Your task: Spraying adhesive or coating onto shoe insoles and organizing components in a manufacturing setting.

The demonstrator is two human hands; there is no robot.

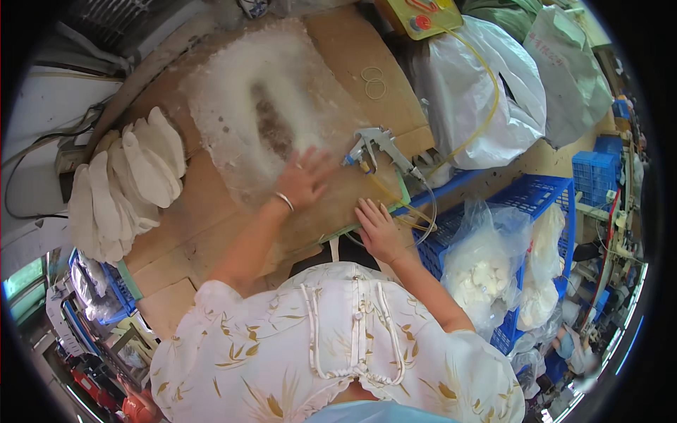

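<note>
My left hand (pixel 305 178), somewhat blurred, is over the lower edge of a white-coated sheet (pixel 226 151); its fingers are apart and it holds nothing visible. The sheet's coating leaves a long brownish bare patch in the middle. Along the near edge of the cardboard-covered table (pixel 331 218) lies my right hand (pixel 383 233), flat with fingers stretched out. Just beyond it a silver spray gun (pixel 381 148) rests on the cardboard, with a hose attached. At the left is a pile of off-white insole-shaped pieces (pixel 130 180).
Two rubber bands (pixel 375 89) lie at the far right of the cardboard. A yellow container (pixel 423 15) and large white bags (pixel 486 84) stand beyond. Blue crates (pixel 539 190) and a clear bag of white pieces (pixel 483 275) are at my right. A yellow hose (pixel 486 120) crosses there.
</note>
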